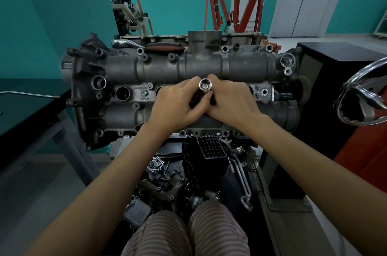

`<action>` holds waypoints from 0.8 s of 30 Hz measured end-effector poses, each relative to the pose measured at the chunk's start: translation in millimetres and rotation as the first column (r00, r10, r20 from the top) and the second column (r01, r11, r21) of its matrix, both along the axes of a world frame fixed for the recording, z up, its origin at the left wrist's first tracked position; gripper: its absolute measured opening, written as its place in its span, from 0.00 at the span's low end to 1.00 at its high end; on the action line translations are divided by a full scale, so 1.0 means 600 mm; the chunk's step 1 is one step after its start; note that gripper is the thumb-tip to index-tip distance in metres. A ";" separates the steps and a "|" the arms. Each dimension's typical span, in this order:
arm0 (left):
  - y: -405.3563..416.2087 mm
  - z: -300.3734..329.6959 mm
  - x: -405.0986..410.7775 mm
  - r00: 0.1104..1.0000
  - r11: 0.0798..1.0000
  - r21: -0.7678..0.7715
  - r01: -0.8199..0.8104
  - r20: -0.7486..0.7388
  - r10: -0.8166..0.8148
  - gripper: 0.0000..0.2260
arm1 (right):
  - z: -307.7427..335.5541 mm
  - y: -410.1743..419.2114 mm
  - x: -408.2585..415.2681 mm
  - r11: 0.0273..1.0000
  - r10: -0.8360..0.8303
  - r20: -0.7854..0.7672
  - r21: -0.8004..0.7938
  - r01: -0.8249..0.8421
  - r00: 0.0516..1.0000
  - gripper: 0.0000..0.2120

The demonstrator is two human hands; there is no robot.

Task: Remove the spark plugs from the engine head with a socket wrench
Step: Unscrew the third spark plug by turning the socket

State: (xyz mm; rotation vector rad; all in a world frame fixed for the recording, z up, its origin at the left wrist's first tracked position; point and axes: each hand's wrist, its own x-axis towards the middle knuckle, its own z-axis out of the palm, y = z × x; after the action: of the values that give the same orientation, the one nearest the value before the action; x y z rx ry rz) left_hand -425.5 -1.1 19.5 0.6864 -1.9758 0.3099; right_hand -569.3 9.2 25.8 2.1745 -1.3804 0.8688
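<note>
Both my hands are together over the middle of the engine head, and between them stands the socket, its open chrome mouth facing up at me. My left hand curls round it from the left, fingers wrapped up by the chrome end. My right hand closes in from the other side, thumb and fingers clamped round the dark shaft below the mouth. So both grips are closed on the same tool, knuckles nearly touching. What sits under my palms I cannot tell; they hide the well beneath.

To the left of my hands one spark plug well shows as an open dark hole in the central strip of the head, and another is half hidden behind my left fingers. I cannot see any spark plug itself.

At the far edge of the head lies a ratchet wrench, chrome head to the left, red-and-black handle to the right, well apart from my hands.

Below the head, loose engine parts lie in a heap just beyond my striped trousers. A red engine crane stands by the back wall.
</note>
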 end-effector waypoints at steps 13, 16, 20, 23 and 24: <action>0.003 0.003 0.000 1.000 1.000 0.023 -0.013 0.001 0.013 0.14 | 0.001 0.001 0.000 1.000 0.008 -0.019 -0.007 -0.008 1.000 0.12; 0.004 0.003 -0.001 1.000 1.000 0.021 -0.022 0.003 0.022 0.14 | 0.001 0.001 0.000 1.000 0.009 -0.002 -0.020 -0.009 1.000 0.12; 0.005 0.003 -0.003 0.999 0.999 0.006 -0.040 0.011 0.039 0.13 | -0.001 -0.003 -0.003 0.999 -0.044 -0.064 -0.020 0.043 0.997 0.14; 0.004 0.003 -0.003 0.999 0.999 0.004 -0.046 0.008 0.046 0.13 | 0.000 -0.002 -0.002 0.999 -0.031 -0.071 -0.021 0.030 0.997 0.12; 0.004 0.003 -0.003 0.999 0.999 0.002 -0.052 0.013 0.052 0.14 | 0.000 -0.001 -0.001 0.999 -0.036 -0.067 -0.026 0.034 0.997 0.11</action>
State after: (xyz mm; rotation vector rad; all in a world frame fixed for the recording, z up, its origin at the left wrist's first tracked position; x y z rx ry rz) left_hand -427.5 1.3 21.1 0.7395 -1.9733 0.3440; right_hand -570.1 8.4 25.8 2.1346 -1.3636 0.7880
